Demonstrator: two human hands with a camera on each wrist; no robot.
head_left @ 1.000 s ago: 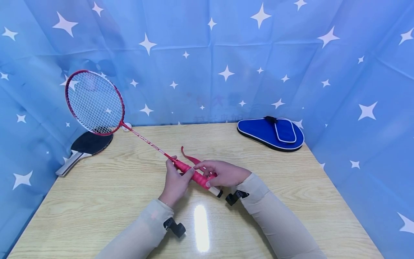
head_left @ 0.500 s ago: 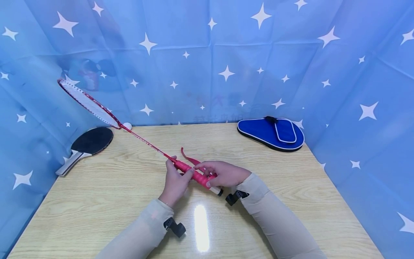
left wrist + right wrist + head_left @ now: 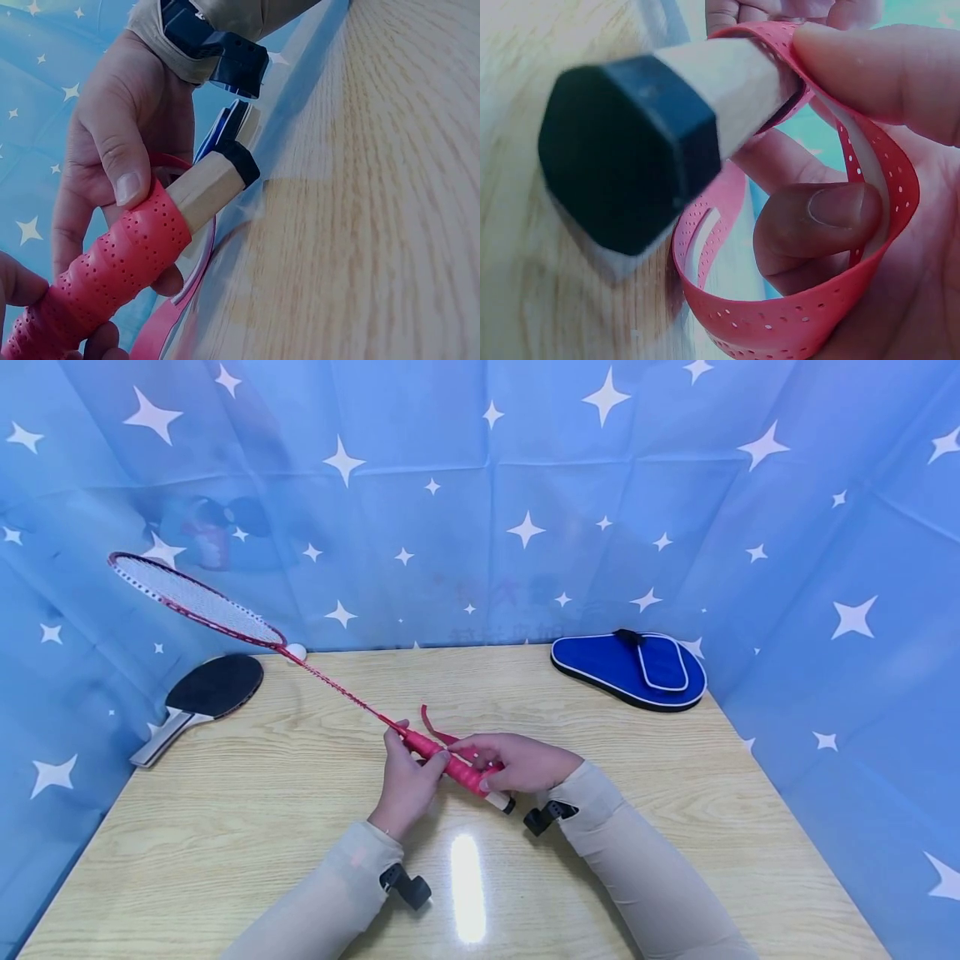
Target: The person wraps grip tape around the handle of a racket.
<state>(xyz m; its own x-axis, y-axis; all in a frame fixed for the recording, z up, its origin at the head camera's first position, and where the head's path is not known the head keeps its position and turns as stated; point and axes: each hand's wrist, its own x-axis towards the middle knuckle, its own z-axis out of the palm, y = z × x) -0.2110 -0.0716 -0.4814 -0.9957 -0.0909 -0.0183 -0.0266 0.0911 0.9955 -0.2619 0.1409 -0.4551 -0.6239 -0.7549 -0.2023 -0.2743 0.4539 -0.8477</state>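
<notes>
A badminton racket (image 3: 333,686) slants over the table, its strung head up at the left. Pink perforated grip tape (image 3: 124,262) is wound around most of its handle. Bare pale wood (image 3: 212,192) shows between the last turn and the black end cap (image 3: 622,161). My left hand (image 3: 407,783) holds the wrapped handle near the shaft. Nearer the cap, my right hand (image 3: 531,762) pinches the tape, thumb pressed on its last turn. In the right wrist view, the loose tape (image 3: 780,322) loops around a curled finger. Its free tail (image 3: 435,724) trails behind the handle.
On the wooden table (image 3: 300,827), a black table tennis bat (image 3: 217,687) lies at the left edge. A white ball (image 3: 297,652) sits at the back, close to the racket's shaft. A blue bat case (image 3: 607,664) lies back right. Starry blue curtains (image 3: 450,527) enclose the table.
The racket has turned about its shaft, its head going from face-on to nearly edge-on and tipping left and lower. Both hands stay in place; the tape's tail shifts slightly.
</notes>
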